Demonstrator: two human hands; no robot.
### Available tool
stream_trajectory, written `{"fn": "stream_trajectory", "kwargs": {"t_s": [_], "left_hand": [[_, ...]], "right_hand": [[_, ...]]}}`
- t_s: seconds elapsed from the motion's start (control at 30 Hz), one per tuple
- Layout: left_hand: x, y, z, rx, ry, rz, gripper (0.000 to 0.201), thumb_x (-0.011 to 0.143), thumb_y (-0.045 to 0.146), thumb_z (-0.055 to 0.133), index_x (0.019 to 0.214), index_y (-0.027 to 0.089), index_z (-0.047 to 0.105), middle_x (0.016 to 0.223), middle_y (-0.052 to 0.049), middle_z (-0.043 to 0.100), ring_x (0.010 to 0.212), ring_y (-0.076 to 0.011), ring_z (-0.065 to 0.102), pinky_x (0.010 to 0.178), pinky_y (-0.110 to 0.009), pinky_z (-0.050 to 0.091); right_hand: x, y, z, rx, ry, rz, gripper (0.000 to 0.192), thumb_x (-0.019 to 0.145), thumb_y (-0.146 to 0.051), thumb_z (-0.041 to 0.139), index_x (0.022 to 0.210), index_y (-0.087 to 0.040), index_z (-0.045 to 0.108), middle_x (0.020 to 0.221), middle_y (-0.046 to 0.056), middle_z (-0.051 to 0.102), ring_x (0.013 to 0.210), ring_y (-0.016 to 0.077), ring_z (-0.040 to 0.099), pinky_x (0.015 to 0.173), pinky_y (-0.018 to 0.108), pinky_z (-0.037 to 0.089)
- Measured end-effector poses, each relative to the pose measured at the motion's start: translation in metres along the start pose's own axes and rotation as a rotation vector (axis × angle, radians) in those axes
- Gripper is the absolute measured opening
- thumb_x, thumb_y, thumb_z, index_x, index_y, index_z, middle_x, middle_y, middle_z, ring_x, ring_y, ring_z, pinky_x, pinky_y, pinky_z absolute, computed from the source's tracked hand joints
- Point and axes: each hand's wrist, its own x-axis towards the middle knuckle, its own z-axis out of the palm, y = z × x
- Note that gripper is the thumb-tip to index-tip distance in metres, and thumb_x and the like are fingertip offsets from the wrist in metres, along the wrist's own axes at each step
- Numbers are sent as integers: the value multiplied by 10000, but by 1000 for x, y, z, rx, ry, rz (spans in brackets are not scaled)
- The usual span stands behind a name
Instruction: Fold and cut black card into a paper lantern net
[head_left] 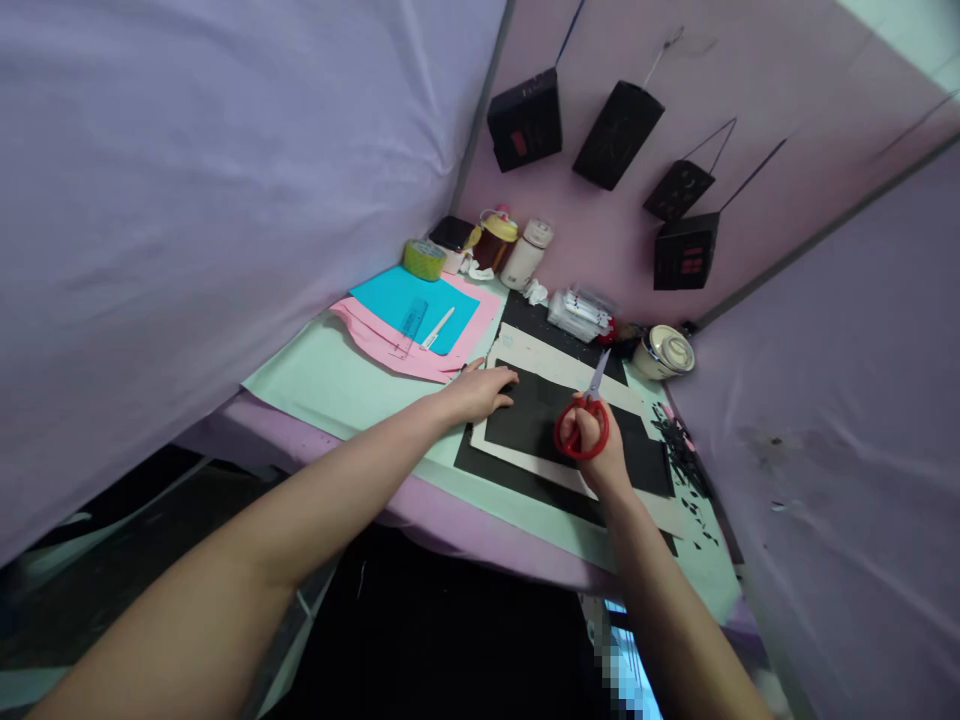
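Observation:
My right hand [592, 445] grips red-handled scissors [585, 425], blades pointing up and away over a black paper sheet [540, 420]. That sheet lies on a cream board [547, 365], which rests on a larger black sheet [487, 470]. My left hand [480, 392] lies flat, fingers together, on the black sheet's left edge, holding it down on the pale green table [337, 385].
Pink sheets [420, 355] and a teal sheet [416, 305] with a clear ruler and a white pen lie at the back left. A tape roll [424, 258], bottles, a plastic box and a bowl [664, 352] line the wall. Black paper lanterns [615, 135] hang above. Black scraps [682, 450] lie at right.

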Motion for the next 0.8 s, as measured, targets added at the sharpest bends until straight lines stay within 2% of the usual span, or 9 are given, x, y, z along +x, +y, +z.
{"fn": "stream_trajectory", "kwargs": {"t_s": [0.1, 0.17, 0.23, 0.33, 0.4, 0.5, 0.67, 0.8], "left_hand": [[-8, 20, -4, 155, 64, 70, 292, 907, 228, 496, 1191, 202, 557, 1439, -58, 448, 1367, -222, 330, 1140, -447, 138], [-19, 40, -2, 241, 101, 165, 319, 917, 212, 476, 1223, 175, 558, 1459, -76, 420, 1389, -224, 289, 1144, -411, 149], [-35, 60, 6, 267, 26, 262, 351, 933, 261, 467, 1260, 160, 544, 1444, -91, 440, 1378, -218, 316, 1126, -363, 208], [-58, 75, 21, 256, -115, 236, 516, 924, 445, 477, 1325, 122, 493, 1446, -131, 424, 1368, -248, 337, 1114, -379, 235], [-67, 76, 29, 243, -158, 216, 608, 906, 517, 476, 1369, 125, 444, 1484, -128, 362, 1392, -244, 290, 1127, -378, 204], [-72, 71, 34, 231, -157, 203, 671, 891, 574, 461, 1401, 143, 401, 1513, -111, 306, 1414, -229, 235, 1143, -369, 160], [-72, 68, 35, 222, -124, 212, 724, 875, 616, 447, 1416, 140, 380, 1512, -115, 304, 1418, -225, 224, 1150, -361, 143], [-73, 69, 35, 223, -122, 206, 733, 870, 613, 460, 1416, 131, 380, 1513, -115, 303, 1415, -230, 232, 1151, -348, 128]], "right_hand": [[-3, 18, -14, 27, -39, 30, 170, 896, -345, 470, 1016, -225, 455, 583, -67, 504, 507, 107, 453, 499, 224, 375], [-5, 27, -15, 41, -52, 36, 183, 895, -361, 480, 1018, -228, 453, 581, -65, 510, 505, 108, 457, 491, 223, 373], [-7, 31, -14, 52, -62, 39, 192, 893, -366, 486, 1023, -229, 449, 586, -63, 520, 505, 110, 462, 490, 227, 378], [-8, 29, -14, 43, -78, 42, 186, 895, -356, 483, 1024, -227, 447, 595, -58, 532, 511, 113, 474, 502, 235, 396], [-8, 24, -13, 25, -77, 40, 185, 896, -357, 476, 1020, -223, 444, 589, -60, 530, 503, 113, 473, 496, 236, 394], [-10, 17, -8, 5, -88, 37, 193, 894, -359, 468, 1022, -219, 432, 582, -68, 528, 493, 110, 472, 492, 233, 393], [-14, 15, 5, -95, -108, 97, 242, 850, -344, 504, 1038, -215, 424, 616, -72, 529, 507, 112, 488, 505, 239, 407], [-14, 20, 2, -186, -82, 75, 244, 822, -311, 530, 1029, -212, 449, 671, -63, 517, 546, 107, 481, 536, 241, 407]]}}
